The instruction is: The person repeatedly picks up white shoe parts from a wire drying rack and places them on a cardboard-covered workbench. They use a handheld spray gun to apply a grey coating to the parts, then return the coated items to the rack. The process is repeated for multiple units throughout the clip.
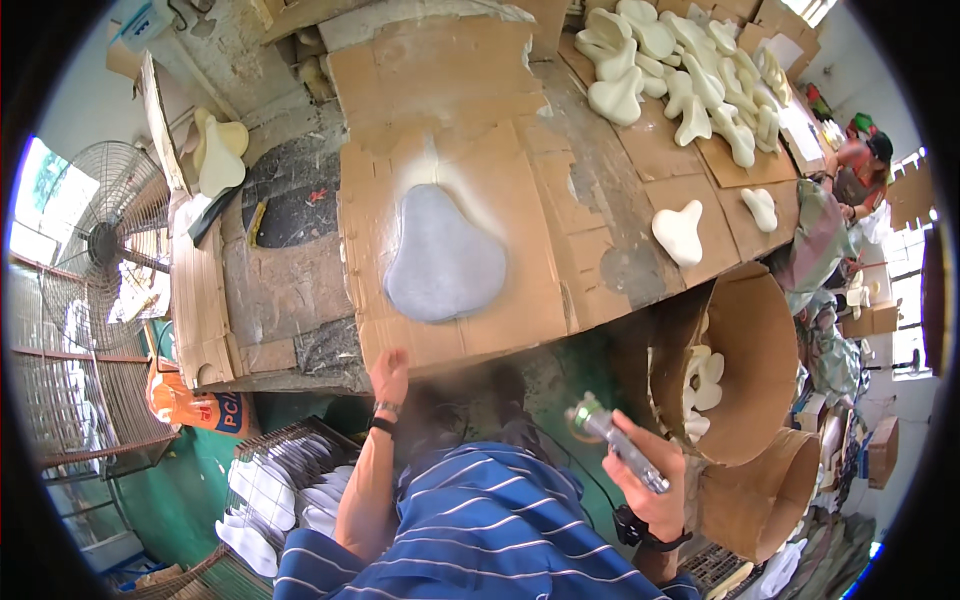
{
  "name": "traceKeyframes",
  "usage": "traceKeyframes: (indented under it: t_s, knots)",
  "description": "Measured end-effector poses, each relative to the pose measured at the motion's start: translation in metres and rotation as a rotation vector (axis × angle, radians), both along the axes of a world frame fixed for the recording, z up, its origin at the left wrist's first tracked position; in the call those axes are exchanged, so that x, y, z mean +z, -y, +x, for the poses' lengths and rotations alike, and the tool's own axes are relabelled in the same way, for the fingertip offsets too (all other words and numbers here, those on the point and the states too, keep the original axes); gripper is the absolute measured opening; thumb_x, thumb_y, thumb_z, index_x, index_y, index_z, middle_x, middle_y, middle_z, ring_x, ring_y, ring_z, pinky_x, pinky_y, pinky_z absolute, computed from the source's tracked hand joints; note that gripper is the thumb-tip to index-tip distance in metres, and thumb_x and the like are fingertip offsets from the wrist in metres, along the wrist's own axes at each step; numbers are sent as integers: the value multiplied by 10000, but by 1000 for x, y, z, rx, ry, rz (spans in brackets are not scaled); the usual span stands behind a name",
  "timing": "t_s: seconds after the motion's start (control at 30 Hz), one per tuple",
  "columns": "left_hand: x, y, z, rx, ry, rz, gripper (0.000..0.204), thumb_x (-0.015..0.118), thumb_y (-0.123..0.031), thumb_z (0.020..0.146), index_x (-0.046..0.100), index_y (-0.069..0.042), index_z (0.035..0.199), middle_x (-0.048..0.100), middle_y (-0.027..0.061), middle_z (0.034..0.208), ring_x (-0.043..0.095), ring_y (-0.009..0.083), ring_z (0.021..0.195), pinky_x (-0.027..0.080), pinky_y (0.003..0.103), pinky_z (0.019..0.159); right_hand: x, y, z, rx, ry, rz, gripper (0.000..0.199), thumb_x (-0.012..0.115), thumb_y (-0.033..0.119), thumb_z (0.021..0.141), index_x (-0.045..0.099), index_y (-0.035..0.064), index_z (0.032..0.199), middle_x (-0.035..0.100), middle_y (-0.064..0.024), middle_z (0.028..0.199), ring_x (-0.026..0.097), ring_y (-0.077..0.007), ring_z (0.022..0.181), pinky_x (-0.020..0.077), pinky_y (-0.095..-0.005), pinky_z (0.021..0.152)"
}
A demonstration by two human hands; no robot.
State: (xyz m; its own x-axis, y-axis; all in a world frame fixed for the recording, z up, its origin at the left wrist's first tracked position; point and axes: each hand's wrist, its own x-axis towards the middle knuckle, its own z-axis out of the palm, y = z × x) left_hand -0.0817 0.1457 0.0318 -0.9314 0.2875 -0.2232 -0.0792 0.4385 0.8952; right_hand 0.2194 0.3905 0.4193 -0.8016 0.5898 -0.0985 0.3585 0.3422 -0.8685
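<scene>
One grey, three-lobed pad (447, 262) lies flat on a cardboard sheet (372, 180) on the counter (285, 290), its narrow end pointing away from the person. The left hand (389, 376) is by the counter's front edge, near the pad but apart from it, with loosely bent fingers and, as far as shows, nothing in them. The right hand (650, 482) is wrapped round what looks like a spray gun (635, 458), well apart from the pad.

The pad's surface is the likely weak point: if it is wet, which I cannot tell, a careless touch by the left hand could leave a mark. The whitish film on the cardboard round the narrow end might also make the pad stick or pick up dirt. An accidental squeeze, with the gun's front end facing leftward, could send mist toward the left hand. The fan (102, 242), if running, might carry dust over. At the right, a bump could tip the pale pad (678, 235) nearest the edge toward the open carton (755, 375).
</scene>
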Motion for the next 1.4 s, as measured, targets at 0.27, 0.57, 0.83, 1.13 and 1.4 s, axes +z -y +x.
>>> traceKeyframes:
  t_s: [0.27, 0.57, 0.83, 1.13, 1.4]
  knots:
    - [1, -78, -53, 145, -249, -232, 221, 731, -152, 859, 720, -90, 1070, 699, 104, 1000, 687, 295, 956, 538, 407, 860, 11, -8, -11, 49, -72, 41, 545, 796, -31, 798, 663, 1, 1325, 707, -144, 884, 667, -237, 709, 519, -307, 663]
    - [19, -92, -62, 7, -459, -591, 253, 803, -234, 770, 718, -187, 1004, 648, 49, 984, 637, 281, 1027, 523, 443, 836, 2, -21, -2, -5, -117, 50, 555, 792, -36, 803, 653, -3, 1340, 689, -135, 853, 629, -214, 683, 500, -303, 639]
    - [66, -130, -70, 159, -190, -193, 304, 773, -112, 759, 683, -158, 1045, 637, 55, 980, 670, 272, 895, 551, 431, 734, -35, -30, 13, -69, -84, 40, 546, 795, -3, 827, 646, 15, 1353, 693, -147, 878, 634, -250, 686, 507, -328, 642]
    - [106, -201, -198, 334, 702, 1233, 76, 565, 36, 801, 552, -6, 864, 553, 110, 837, 516, 263, 712, 547, 479, 896, -42, -39, 9, 69, -106, -12, 597, 792, -7, 830, 616, 44, 1398, 708, -158, 963, 677, -298, 762, 533, -357, 696]
    - [348, -217, -186, 160, 256, 1553, 437, 592, 2, 800, 575, 14, 1236, 637, 215, 1310, 612, 380, 1235, 493, 557, 1015, -52, -51, 13, 93, -60, 31, 587, 789, -8, 812, 627, 33, 1374, 702, -169, 944, 686, -333, 762, 538, -370, 697]
